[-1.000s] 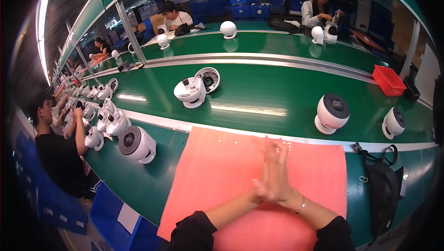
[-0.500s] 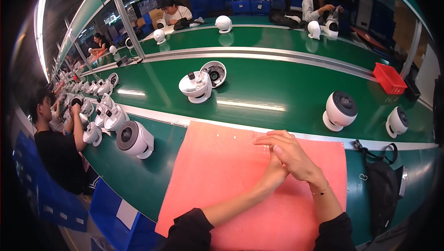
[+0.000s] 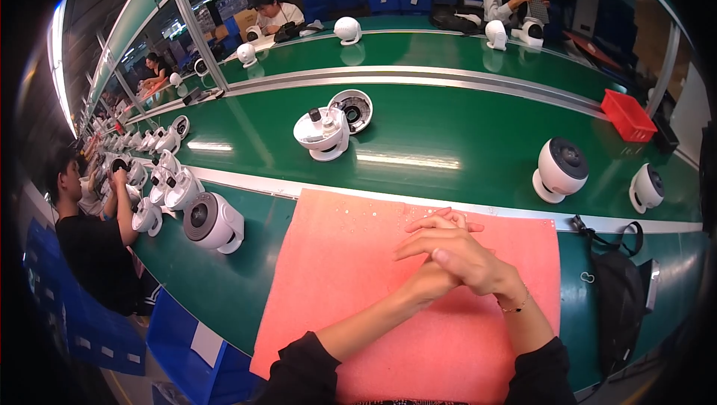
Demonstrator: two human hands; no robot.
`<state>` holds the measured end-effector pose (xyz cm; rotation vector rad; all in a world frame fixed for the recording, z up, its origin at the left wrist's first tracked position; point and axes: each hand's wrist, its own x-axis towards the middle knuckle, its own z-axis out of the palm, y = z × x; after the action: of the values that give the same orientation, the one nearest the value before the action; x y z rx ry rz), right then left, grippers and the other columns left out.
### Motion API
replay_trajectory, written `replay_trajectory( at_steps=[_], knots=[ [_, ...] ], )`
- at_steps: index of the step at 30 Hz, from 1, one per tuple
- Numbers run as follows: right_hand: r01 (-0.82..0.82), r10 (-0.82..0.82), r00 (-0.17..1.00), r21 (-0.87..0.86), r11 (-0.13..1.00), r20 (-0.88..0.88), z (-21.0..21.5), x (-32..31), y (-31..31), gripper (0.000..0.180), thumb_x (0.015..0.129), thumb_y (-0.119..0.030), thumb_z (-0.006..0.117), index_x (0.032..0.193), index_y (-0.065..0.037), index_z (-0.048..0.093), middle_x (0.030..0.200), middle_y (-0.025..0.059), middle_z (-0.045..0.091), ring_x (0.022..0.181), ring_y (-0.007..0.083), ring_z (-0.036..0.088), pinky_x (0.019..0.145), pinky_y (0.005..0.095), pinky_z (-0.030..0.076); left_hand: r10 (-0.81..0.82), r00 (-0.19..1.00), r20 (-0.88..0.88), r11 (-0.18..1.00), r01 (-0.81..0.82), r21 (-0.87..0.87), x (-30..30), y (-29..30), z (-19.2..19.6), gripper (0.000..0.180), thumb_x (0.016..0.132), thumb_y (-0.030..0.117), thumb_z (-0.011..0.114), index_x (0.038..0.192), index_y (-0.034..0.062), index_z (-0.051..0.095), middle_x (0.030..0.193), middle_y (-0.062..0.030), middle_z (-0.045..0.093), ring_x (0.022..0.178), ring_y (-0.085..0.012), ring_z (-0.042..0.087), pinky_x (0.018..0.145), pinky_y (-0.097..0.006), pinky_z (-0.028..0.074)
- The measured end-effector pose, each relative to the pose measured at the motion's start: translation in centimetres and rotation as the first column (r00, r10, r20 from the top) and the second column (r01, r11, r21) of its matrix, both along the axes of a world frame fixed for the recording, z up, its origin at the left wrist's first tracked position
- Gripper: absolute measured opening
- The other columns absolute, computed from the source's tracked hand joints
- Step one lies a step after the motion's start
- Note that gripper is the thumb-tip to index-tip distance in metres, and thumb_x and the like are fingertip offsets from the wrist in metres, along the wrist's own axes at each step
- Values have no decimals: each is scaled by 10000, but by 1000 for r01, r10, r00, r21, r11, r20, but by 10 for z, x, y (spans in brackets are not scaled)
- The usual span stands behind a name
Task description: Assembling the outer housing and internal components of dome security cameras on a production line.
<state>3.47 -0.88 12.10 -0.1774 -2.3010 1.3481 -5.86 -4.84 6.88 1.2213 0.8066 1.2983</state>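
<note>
Hands clasped, R hand (image 3: 467, 259) over L hand (image 3: 429, 279), on pink mat (image 3: 336, 270).

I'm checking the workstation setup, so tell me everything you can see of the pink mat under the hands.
The pink mat is a large rectangular sheet, salmon-coloured, with a soft, foam-like matt surface. It lies flat on the green bench, its far edge along the pale rail and its near edge at the bench front. Tiny specks dot its far part. The left hand and right hand rest clasped on it, forearms across it.
</note>
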Motion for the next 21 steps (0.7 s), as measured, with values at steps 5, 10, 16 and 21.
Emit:
replay_trajectory(
  at_steps=[5,10,16,21],
  knots=[
    [90,-64,985,162,983,-158,-1,-6,-5,345,856,-219,368,921,-2,627,956,127,616,1019,300,475,969,429,293,119,993,4,992,-119,30,-3,0,-4,727,719,-14,631,1285,107,189,1181,-132,308,1123,-221,420,833,-338,444],
    [281,-271,931,4,960,-245,2,-7,-11,327,855,-206,370,845,2,623,896,115,625,911,261,527,835,366,393,247,969,9,967,-247,67,-8,2,-6,743,712,-23,634,1286,113,182,1182,-134,304,1119,-228,428,826,-339,449],
    [601,-553,749,25,799,-364,17,0,-1,170,804,-65,477,882,12,607,863,110,631,832,215,551,748,306,432,580,814,4,797,-567,-208,-48,46,-13,781,672,-74,631,1274,130,177,1181,-147,290,1058,-254,443,766,-356,482],
    [623,-613,689,-116,773,-386,24,5,-3,145,780,-37,500,869,6,607,851,98,627,837,213,552,753,305,431,834,494,248,546,-667,-507,-158,109,-15,896,691,116,724,1293,179,63,1361,-190,172,1240,-378,292,946,-494,363]
  ],
)
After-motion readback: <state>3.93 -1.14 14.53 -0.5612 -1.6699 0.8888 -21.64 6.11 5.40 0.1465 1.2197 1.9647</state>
